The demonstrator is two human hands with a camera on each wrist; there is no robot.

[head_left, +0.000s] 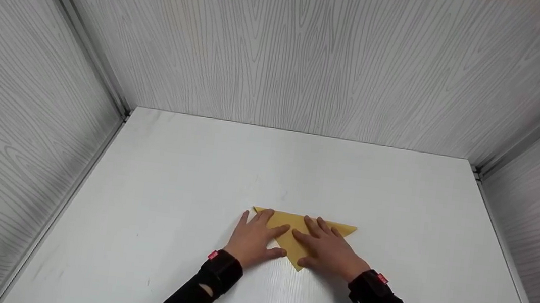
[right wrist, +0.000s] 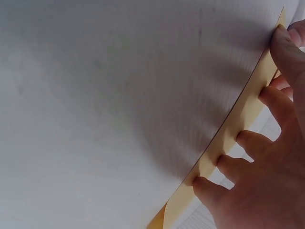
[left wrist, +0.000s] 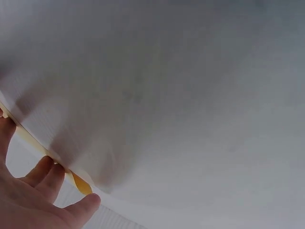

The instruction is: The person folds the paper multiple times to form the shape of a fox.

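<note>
At the near edge of the white table (head_left: 397, 196), a yellow paper triangle (head_left: 292, 221) is being pressed flat, apex toward the person. The left hand (head_left: 254, 238) and right hand (head_left: 327, 249) are being laid on it with fingers straight and spread, apparently flattening the fold. No containers are being shown; grey wood-grain walls (head_left: 282, 46) are standing behind.

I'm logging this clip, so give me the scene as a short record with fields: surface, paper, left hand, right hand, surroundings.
surface: white table
paper: yellow paper, folded into a triangle, flat on the table, point toward the person
left hand: left hand pressing flat on the paper's left part, fingers spread
right hand: right hand pressing flat on the paper's right part, fingers spread
surroundings: grey wood-grain walls on three sides
</note>
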